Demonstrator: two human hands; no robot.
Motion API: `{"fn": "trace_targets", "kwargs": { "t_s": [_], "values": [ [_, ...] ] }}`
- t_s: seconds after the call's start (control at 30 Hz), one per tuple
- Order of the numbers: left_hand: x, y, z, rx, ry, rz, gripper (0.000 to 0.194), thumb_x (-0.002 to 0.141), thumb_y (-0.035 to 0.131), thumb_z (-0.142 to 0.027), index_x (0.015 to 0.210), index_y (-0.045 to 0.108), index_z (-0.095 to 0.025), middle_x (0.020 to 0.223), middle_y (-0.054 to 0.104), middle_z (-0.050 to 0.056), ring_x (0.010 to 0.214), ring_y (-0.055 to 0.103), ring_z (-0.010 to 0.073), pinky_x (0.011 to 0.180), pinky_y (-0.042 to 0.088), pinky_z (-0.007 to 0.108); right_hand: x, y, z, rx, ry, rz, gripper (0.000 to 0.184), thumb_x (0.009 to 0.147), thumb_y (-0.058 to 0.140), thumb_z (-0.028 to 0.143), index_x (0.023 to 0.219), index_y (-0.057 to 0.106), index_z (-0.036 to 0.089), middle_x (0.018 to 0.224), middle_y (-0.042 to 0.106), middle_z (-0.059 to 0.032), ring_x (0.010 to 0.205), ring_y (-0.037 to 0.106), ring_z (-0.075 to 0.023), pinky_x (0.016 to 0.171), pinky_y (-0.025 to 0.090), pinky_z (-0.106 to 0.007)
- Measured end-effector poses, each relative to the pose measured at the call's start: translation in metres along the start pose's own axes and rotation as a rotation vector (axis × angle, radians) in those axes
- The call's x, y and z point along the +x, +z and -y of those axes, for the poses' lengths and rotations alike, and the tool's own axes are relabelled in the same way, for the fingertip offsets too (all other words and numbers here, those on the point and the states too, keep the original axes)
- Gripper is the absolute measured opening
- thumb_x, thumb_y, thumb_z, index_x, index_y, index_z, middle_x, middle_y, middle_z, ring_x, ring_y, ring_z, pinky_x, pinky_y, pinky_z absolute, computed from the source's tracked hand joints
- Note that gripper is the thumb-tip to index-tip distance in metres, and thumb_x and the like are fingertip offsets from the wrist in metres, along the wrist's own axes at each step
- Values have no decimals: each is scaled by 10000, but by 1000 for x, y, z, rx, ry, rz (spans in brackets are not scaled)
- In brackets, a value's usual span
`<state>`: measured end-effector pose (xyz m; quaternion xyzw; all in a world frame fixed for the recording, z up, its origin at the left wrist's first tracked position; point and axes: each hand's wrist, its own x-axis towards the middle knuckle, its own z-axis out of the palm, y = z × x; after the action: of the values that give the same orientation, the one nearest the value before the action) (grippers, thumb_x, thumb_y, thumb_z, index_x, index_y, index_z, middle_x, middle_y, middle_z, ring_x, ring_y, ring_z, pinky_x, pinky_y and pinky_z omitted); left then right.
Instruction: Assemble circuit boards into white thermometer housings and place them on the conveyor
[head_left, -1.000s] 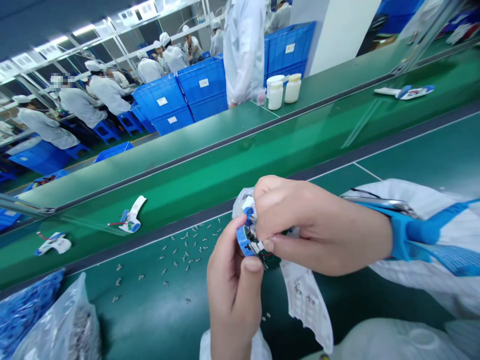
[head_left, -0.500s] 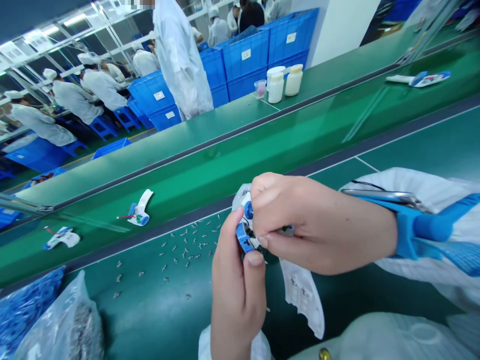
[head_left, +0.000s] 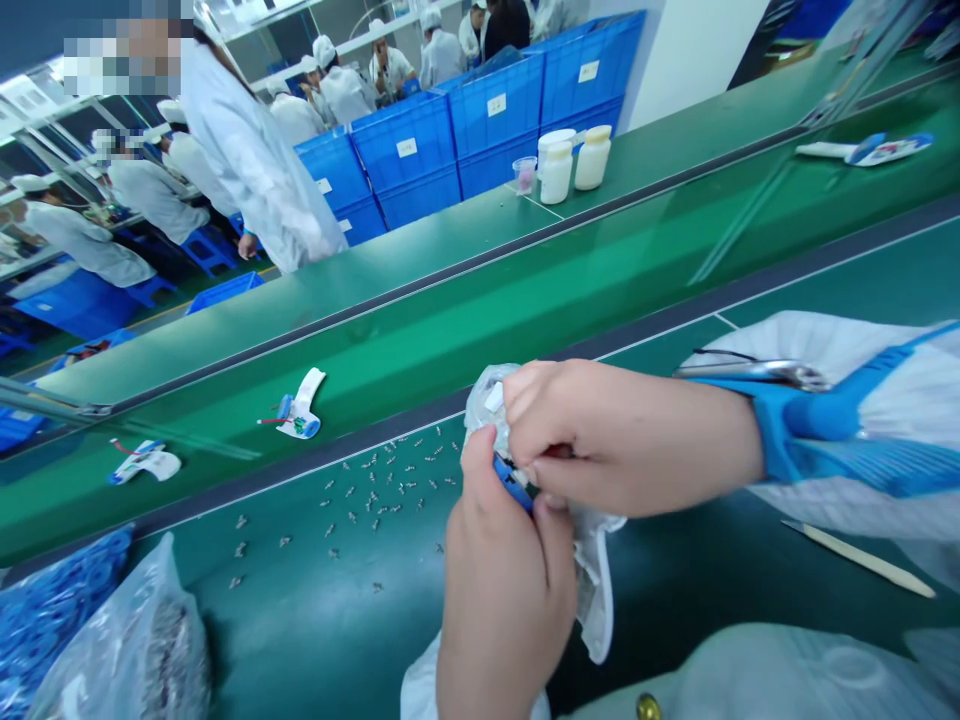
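My left hand (head_left: pixel 510 570) is closed around a small blue plastic part (head_left: pixel 513 487), with thumb and fingers at its two sides. A white curved plastic housing (head_left: pixel 598 610) hangs below, partly hidden behind the hand. Over the same piece my right hand (head_left: pixel 581 430) is closed in a pinch. Its fingertips press at the blue part, and whatever they hold is hidden. A clear plastic bag (head_left: pixel 484 392) shows just behind the fingers. Left of my hands, many small metal pieces (head_left: pixel 375 495) lie scattered on the green work surface (head_left: pixel 300 630).
White-and-blue assemblies with wires (head_left: pixel 300 405) lie on the green conveyor belt (head_left: pixel 420 340). Bags of blue parts (head_left: pixel 60 600) and metal pieces (head_left: pixel 169 640) sit at left. A pointed stick (head_left: pixel 862 560) lies at right. White jars (head_left: pixel 592 158) stand beyond; a person (head_left: pixel 255 150) stands across.
Both hands have tilted the blue part, and the white housing has swung leftward under them. Belt assemblies have shifted right. The standing person has moved left. The pointed stick has come into view.
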<state>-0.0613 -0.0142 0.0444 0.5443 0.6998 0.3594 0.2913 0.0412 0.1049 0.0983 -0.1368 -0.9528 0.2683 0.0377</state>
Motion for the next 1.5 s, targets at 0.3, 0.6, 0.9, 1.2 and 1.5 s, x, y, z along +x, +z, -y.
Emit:
{"fn": "trace_targets", "kwargs": {
  "t_s": [0.3,0.6,0.9,1.2,1.5],
  "values": [
    [7,-12,-8,-19,-145,216,650,885,462,-366,1478,252,-201,1445,389,156,1237,463,359,958,425,502,-25,-54,-146,-448,1109,-372,356,949,402,264,1063,668,57,1051,647,-220,1025,577,-287,744,401,-363],
    [6,-13,2,40,-12,299,531,868,488,-388,1355,495,-176,1201,620,149,1077,573,370,916,442,548,74,-4,-156,-414,774,-56,295,929,534,341,1140,581,141,1142,599,-83,999,598,-185,868,514,-398],
    [-2,-28,8,14,15,154,437,831,555,-320,1241,598,-176,1094,685,128,981,617,361,831,494,515,253,108,-49,-272,60,219,344,922,545,337,1214,545,155,1235,552,-99,1064,573,-208,897,504,-419],
    [0,-30,16,6,4,84,424,826,567,-328,1226,617,-198,1060,700,112,952,633,336,796,506,455,236,95,-63,-244,116,161,298,924,543,331,1152,574,143,1163,585,-90,996,595,-187,849,523,-375],
    [9,-39,28,-105,-29,-409,170,831,516,-220,774,675,-204,707,655,11,680,594,177,636,450,279,128,-3,-76,-7,46,-14,208,730,674,297,722,552,129,830,556,-16,746,514,-120,712,432,-275]
  ]
}}
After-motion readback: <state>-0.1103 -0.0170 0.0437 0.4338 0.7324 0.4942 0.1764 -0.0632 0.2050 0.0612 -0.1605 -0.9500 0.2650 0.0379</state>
